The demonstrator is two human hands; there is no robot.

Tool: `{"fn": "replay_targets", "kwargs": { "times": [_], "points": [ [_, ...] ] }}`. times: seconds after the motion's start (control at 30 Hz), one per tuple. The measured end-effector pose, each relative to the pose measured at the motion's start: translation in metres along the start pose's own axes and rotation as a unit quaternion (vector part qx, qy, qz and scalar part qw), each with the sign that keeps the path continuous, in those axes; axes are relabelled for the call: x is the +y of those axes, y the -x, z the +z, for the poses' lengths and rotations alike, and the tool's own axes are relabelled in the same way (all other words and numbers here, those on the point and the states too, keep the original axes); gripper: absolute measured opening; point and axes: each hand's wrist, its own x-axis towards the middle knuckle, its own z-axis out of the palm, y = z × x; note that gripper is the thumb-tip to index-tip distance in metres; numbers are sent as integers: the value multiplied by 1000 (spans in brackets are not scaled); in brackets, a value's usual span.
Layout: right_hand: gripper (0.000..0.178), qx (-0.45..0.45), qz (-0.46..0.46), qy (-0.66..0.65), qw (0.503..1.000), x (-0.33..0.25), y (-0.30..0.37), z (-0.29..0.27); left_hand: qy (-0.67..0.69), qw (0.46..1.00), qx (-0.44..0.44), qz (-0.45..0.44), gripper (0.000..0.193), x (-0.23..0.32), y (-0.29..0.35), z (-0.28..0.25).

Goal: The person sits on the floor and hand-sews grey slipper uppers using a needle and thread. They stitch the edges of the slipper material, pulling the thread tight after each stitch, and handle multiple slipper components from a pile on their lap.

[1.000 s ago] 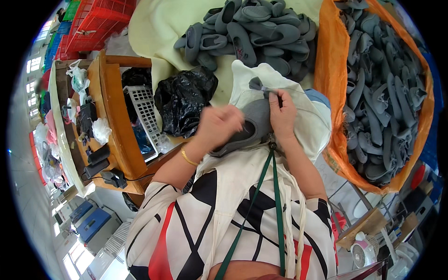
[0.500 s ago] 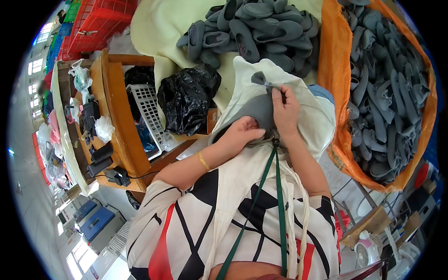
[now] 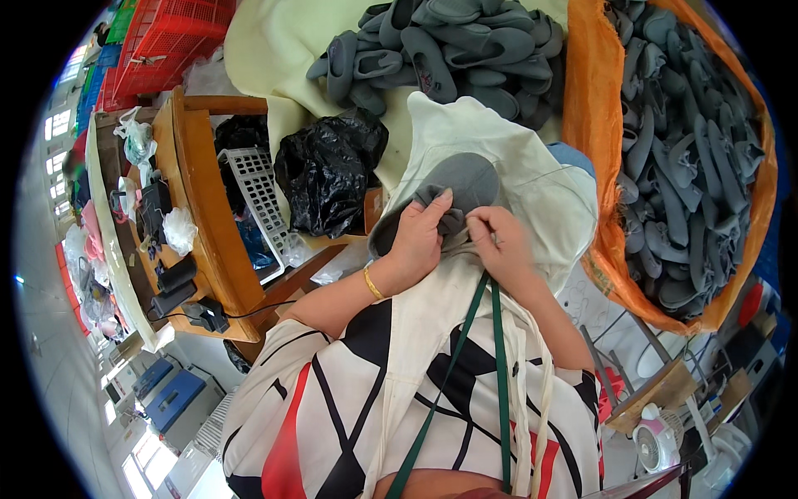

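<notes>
A grey fabric slip-on shoe (image 3: 470,176) lies over the white cloth (image 3: 544,208) on my lap, its rounded end pointing away from me. My left hand (image 3: 418,237) grips it from the left, thumb pressed on bunched grey fabric near the shoe's middle. Close by on the right, my right hand (image 3: 500,247) has thumb and forefinger pinched together beside that bunched fabric. Whatever sits between those fingertips is too small to make out. Dark green straps (image 3: 497,358) hang down my front below the hands.
Ahead lies a heap of grey shoes (image 3: 465,50) on pale yellow sheeting. An orange sack (image 3: 594,125) full of similar shoes stands at the right. To the left are a black plastic bag (image 3: 328,179), a white basket (image 3: 258,200) and a wooden table (image 3: 204,216). Red crates (image 3: 170,50) stand farther back.
The shoe has been turned, and its grey bow, earlier raised at my right fingertips, no longer shows clearly. My right hand has come down toward me; my left now grips the shoe's near part.
</notes>
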Motion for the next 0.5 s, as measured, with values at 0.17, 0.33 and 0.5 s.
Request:
{"fn": "replay_targets", "kwargs": {
  "times": [0.17, 0.33, 0.5],
  "points": [
    [14, 33, 100, -101, 989, -13, 3, -9, 1, 1000, 15, 9, 5, 0, 1, 3],
    [13, -7, 113, -77, 991, -18, -10, -10, -21, 1000, -7, 14, 7, 0, -1, 4],
    [9, 29, 8, 115, 993, -23, -39, -1, -40, 999, -9, 6, 7, 0, -3, 3]
  ]
}}
